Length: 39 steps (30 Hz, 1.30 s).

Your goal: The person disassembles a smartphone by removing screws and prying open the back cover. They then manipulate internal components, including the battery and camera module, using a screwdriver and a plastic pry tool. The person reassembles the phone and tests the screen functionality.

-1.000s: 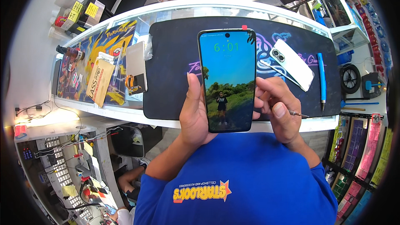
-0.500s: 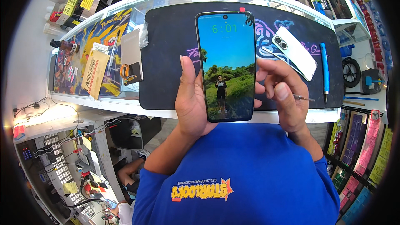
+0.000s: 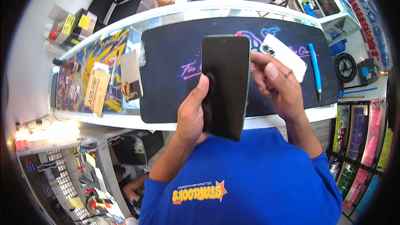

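A smartphone with a black, unlit screen is gripped in my left hand, the thumb lying along its left edge. The phone tilts slightly over the near part of the dark mat. At its right edge is my right hand, with the index finger reaching to the phone's side. A thin metal tool is tucked in the right hand's curled fingers; most of it is hidden. Beyond that hand lies a white phone back with camera rings. Farther right rests a blue pen-shaped tool, its dark tip toward me.
The dark mat covers much of the glass-topped counter. To the left are a colourful poster mat, a tan envelope and a flat silver device. Other people sit beyond the counter. Hanging goods line the right side.
The phone's screen has gone from lit to dark. The phone has tilted and come lower in view, and the right index finger has moved onto its side.
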Each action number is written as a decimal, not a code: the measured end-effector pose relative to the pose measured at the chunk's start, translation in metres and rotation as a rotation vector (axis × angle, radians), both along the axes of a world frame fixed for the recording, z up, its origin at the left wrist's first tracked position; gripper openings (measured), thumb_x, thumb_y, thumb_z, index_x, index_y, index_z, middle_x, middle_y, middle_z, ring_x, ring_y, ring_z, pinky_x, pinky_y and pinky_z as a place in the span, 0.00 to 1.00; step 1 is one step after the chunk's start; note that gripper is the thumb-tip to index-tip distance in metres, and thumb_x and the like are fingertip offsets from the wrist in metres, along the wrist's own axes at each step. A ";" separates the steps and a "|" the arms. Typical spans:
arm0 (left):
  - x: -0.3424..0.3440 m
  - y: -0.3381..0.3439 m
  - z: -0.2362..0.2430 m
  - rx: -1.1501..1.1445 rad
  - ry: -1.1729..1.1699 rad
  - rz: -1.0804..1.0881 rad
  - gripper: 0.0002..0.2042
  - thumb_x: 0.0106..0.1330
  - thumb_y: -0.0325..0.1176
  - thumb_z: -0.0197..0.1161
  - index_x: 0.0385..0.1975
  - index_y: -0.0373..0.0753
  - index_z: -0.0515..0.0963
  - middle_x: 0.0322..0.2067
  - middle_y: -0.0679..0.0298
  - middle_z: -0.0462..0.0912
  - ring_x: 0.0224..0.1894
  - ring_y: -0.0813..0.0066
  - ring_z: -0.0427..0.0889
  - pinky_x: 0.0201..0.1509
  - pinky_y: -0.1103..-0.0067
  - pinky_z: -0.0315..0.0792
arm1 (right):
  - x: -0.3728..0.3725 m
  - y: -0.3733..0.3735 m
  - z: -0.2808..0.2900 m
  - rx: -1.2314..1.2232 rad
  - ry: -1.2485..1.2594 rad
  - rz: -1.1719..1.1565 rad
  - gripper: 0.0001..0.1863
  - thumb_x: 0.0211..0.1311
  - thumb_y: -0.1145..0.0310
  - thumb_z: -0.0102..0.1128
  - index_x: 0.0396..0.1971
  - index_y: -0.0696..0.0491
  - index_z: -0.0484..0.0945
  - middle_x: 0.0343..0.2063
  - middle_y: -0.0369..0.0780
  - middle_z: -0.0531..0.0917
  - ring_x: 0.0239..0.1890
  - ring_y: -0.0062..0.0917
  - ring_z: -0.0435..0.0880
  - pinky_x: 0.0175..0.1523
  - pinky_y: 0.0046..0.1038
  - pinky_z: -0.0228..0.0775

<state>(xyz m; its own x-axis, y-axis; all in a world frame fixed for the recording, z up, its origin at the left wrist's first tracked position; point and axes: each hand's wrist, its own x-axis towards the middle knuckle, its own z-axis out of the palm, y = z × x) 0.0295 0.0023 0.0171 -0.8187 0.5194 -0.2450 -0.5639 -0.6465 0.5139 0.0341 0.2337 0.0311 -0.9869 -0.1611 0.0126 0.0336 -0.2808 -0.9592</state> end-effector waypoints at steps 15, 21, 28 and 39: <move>-0.022 -0.019 -0.007 -0.038 0.173 -0.643 0.38 0.90 0.64 0.41 0.68 0.26 0.72 0.47 0.48 0.87 0.43 0.62 0.91 0.47 0.73 0.85 | -0.026 0.027 0.075 0.764 0.556 0.241 0.14 0.59 0.64 0.88 0.39 0.53 0.92 0.36 0.32 0.91 0.40 0.24 0.78 0.45 0.30 0.71; -0.037 -0.063 -0.003 -0.629 0.553 -0.487 0.34 0.84 0.57 0.61 0.73 0.30 0.75 0.65 0.53 0.85 0.65 0.67 0.84 0.73 0.71 0.74 | 0.013 0.010 0.010 0.369 -0.182 -0.063 0.13 0.69 0.65 0.84 0.41 0.58 0.90 0.35 0.33 0.90 0.36 0.11 0.83 0.45 0.19 0.75; -0.048 -0.033 -0.010 -1.147 0.714 -0.428 0.16 0.83 0.38 0.67 0.62 0.35 0.83 0.50 0.60 0.91 0.52 0.75 0.87 0.60 0.73 0.80 | 0.012 0.003 -0.015 0.747 -0.415 -0.071 0.21 0.68 0.54 0.84 0.34 0.58 0.87 0.25 0.32 0.84 0.29 0.12 0.78 0.35 0.22 0.69; -0.052 -0.027 -0.025 -1.482 1.335 -0.280 0.19 0.79 0.43 0.69 0.60 0.38 0.83 0.52 0.55 0.84 0.58 0.54 0.80 0.68 0.60 0.67 | 0.015 0.012 0.005 1.008 -0.247 -0.161 0.24 0.71 0.50 0.80 0.32 0.57 0.84 0.22 0.34 0.83 0.25 0.18 0.78 0.34 0.27 0.73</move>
